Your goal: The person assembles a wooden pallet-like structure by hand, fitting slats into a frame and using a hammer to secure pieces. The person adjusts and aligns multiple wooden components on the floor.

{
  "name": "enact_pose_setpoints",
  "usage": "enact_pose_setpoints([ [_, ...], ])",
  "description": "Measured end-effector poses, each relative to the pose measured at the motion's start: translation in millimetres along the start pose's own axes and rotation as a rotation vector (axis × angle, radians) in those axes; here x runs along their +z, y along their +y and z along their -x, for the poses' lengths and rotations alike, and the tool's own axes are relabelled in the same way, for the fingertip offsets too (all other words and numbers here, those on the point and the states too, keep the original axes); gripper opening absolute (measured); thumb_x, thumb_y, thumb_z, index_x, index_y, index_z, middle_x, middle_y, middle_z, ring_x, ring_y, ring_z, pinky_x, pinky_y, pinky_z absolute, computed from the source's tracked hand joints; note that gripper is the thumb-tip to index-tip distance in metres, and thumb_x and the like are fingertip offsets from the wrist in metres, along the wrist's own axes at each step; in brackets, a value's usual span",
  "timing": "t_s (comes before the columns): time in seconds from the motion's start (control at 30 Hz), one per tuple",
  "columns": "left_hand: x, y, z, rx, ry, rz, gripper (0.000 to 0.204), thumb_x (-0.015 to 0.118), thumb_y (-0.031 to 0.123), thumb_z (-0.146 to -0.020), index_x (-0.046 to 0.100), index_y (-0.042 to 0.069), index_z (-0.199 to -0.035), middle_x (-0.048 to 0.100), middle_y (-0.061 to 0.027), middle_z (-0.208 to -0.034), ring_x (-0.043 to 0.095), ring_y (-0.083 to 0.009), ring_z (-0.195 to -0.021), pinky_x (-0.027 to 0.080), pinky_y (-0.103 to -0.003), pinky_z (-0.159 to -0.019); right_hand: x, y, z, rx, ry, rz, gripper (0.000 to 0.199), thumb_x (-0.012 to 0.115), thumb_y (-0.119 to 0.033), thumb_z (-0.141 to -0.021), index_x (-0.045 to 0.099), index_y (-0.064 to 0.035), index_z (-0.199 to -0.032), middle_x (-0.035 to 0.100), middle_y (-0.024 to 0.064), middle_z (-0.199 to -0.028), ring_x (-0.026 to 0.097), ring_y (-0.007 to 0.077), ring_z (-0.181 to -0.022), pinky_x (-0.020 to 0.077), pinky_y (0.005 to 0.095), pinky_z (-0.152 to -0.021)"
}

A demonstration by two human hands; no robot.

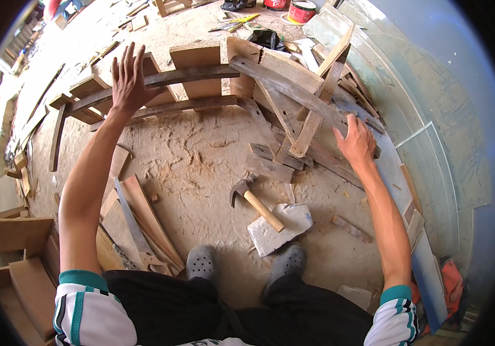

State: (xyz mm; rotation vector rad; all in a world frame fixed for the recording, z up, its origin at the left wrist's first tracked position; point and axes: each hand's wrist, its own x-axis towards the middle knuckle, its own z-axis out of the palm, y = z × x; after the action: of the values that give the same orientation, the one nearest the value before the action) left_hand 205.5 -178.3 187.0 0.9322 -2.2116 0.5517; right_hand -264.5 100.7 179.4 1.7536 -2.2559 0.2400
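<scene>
A wooden frame lies on its side ahead of me, its two long dark rails joined to several flat brown boards. Against the upper rail rests my left hand, fingers stretched and spread, gripping nothing. My right hand is closed round the lower right end of a weathered grey wooden bar that slants down from the frame's right end. Crossed wooden legs stand out beneath that bar. On the floor in front of my feet, a claw hammer leans with its wooden handle on a whitish block.
A handsaw lies on planks at left. Wooden box-like pieces sit farther left. Glass sheets lean along the right wall. Scrap wood is scattered about. A red-and-white bucket stands at the back.
</scene>
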Motion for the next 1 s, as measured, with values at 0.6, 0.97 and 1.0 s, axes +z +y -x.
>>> enact_pose_setpoints([
  [0.6, -2.7, -45.7, 53.7, -0.446, -0.221, -0.188, 0.103, 0.072, 0.018, -0.079, 0.001, 0.012, -0.153, 0.059, -0.0115, -0.121, 0.054, -0.0279, -0.113, 0.033, -0.048, -0.105, -0.2, 0.7, -5.0, 0.048, -0.042, 0.002, 0.036, 0.074, -0.015, -0.076, 0.051, -0.0036, -0.101, 0.066, 0.0176, -0.094, 0.064, 0.0398, -0.088, 0.0499, 0.0506, -0.072],
  [0.97, -22.5, -45.4, 43.7, -0.418, -0.346, -0.153, 0.111, 0.074, 0.016, -0.075, -0.006, 0.011, -0.153, 0.063, -0.0145, -0.114, 0.056, -0.0297, -0.112, 0.036, -0.050, -0.097, -63.4, 1.6, -27.3, 0.061, -0.029, 0.066, 0.038, 0.073, -0.015, -0.076, 0.058, -0.0051, -0.109, 0.067, 0.0174, -0.097, 0.065, 0.0381, -0.090, 0.0511, 0.0494, -0.074],
  [1.0, -25.1, -48.5, 43.5, -0.398, -0.362, -0.147, 0.112, 0.074, 0.017, -0.075, -0.006, 0.011, -0.153, 0.063, -0.0148, -0.114, 0.055, -0.0300, -0.113, 0.036, -0.051, -0.096, -77.7, 1.6, -30.8, 0.041, -0.001, 0.071, 0.041, 0.073, -0.015, -0.075, 0.059, -0.0064, -0.113, 0.067, 0.0171, -0.099, 0.065, 0.0378, -0.091, 0.0514, 0.0489, -0.075],
])
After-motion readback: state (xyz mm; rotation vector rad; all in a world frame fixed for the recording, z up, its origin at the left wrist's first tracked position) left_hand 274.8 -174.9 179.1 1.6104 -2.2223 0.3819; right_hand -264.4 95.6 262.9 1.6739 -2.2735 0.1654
